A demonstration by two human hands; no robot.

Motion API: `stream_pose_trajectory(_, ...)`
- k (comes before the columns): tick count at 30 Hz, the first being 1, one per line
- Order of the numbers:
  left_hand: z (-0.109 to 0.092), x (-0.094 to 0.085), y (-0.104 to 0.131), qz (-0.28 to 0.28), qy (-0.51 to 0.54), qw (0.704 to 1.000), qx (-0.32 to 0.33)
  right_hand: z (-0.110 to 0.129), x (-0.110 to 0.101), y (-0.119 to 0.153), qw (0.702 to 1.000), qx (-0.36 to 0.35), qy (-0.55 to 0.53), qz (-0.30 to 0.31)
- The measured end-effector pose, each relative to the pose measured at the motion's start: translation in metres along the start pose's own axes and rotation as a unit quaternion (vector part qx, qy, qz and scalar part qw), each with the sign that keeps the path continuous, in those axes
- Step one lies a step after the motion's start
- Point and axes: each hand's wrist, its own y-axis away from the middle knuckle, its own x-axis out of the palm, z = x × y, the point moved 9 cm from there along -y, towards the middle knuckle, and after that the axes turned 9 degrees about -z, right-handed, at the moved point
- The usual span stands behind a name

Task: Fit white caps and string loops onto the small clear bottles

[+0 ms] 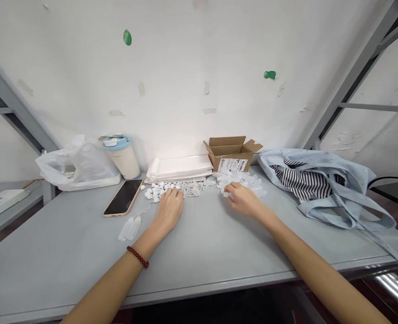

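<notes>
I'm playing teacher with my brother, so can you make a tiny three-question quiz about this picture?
1. Which hand has a dark red beaded bracelet at its wrist?
2. True or false: the cardboard box stands open.
3. What is the right hand nearest to?
A) the phone
B) the translucent plastic pieces
C) the cup with the blue lid

Key:
1. The left hand.
2. True.
3. B.

"Where are the small white pieces [155, 191]?"
"Heaped loosely, just left of the tangled white cords [192, 188];"
"And the translucent strips [250, 181]?"
"Piled overlapping, right of the cords; a strung pair [129, 228] lies flat, front-left of them."
</notes>
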Motion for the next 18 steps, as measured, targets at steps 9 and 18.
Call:
stream_pose_trajectory(9,0.013,-0.012,-0.002,-0.046,0.084,0.994,-0.05,0.004,0.011,0.002,0.999,-0.017,0.039,0.031)
stream_pose_trajectory(18,0.015,-0.024,0.003,-0.061,0.389,0.898,-0.196,0.002,0.007,0.002,0.996,-0.015,0.082,0.014)
